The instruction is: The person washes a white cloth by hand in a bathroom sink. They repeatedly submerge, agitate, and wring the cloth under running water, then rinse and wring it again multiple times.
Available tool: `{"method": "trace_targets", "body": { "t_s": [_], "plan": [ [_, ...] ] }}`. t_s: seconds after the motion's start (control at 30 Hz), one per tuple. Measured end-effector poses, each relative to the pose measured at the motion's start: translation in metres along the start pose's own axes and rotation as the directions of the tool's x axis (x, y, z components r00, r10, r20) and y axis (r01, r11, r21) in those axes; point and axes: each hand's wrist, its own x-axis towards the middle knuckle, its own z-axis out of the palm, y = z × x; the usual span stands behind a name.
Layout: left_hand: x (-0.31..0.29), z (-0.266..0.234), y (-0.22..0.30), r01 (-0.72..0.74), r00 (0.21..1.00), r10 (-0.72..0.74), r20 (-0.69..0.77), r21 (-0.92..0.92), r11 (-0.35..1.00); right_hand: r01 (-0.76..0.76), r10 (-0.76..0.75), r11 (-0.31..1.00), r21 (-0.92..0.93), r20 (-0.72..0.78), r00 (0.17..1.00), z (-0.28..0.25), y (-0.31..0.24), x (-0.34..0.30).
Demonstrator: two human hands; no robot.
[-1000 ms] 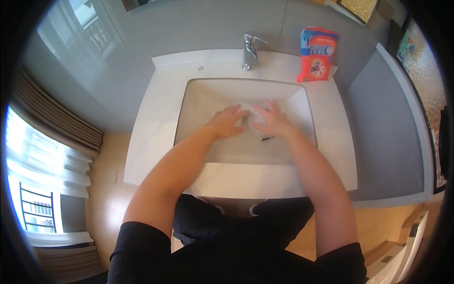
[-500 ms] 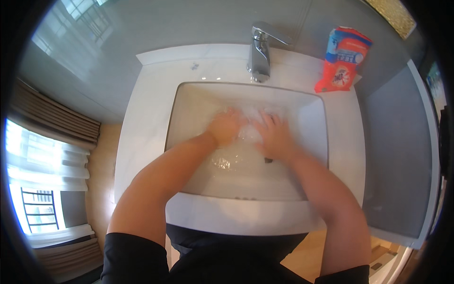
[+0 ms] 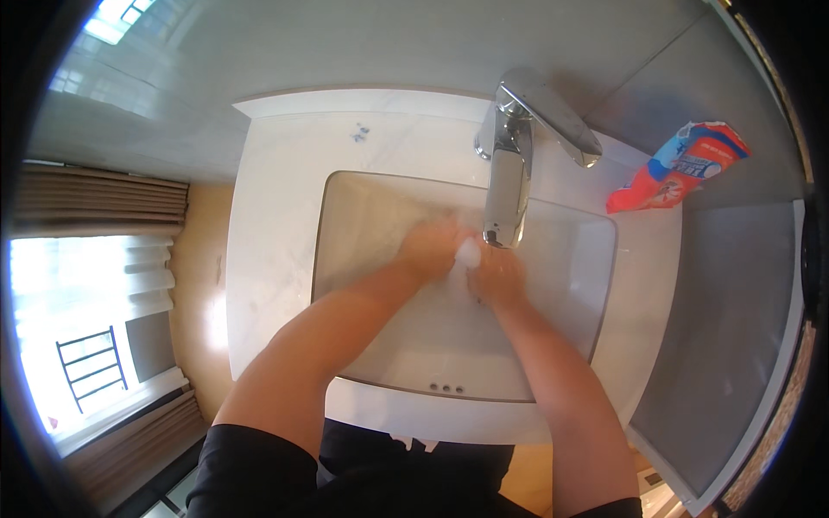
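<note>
Both my hands are down inside the white sink point(image 3: 389, 350), close together and smeared by motion. Between them shows a soft-looking white thing point(image 3: 467, 253), whose kind I cannot make out. My left hand point(image 3: 430, 248) curls at its left side. On its other side, my right hand point(image 3: 503, 276) is closed against it, just below the spout of the chrome faucet point(image 3: 509, 181). Most of the fingers are blurred or hidden.
A red and blue pouch point(image 3: 682, 168) stands on the counter at the back right, against the grey wall point(image 3: 389, 43). White countertop point(image 3: 276, 233) surrounds the sink. A grey panel point(image 3: 725, 345) borders it on the right; a curtained window point(image 3: 91, 293) is at far left.
My view has shifted, so the faucet and pouch appear lower and farther right. My hands have come closer together, and the right fingers, spread before, are now drawn in around the white thing.
</note>
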Motion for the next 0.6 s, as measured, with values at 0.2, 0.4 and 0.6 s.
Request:
{"method": "trace_targets", "body": {
  "t_s": [0.2,0.4,0.6],
  "plan": [
    [0.014,0.008,0.001,0.132,0.986,-0.132,0.1,0.0,0.991,-0.366,0.336,0.908,0.202,0.167,0.927,0.04,0.017,0.03],
    [0.002,0.01,0.004,0.032,0.999,-0.032,0.009,0.012,0.999,-0.187,0.189,0.978,0.096,-0.014,0.982,-0.007,-0.011,0.016],
    [-0.007,0.024,-0.007,-0.087,0.984,0.076,-0.158,-0.06,0.994,0.268,-0.271,0.962,-0.056,-0.037,0.962,-0.015,0.007,0.015]
  ]
}}
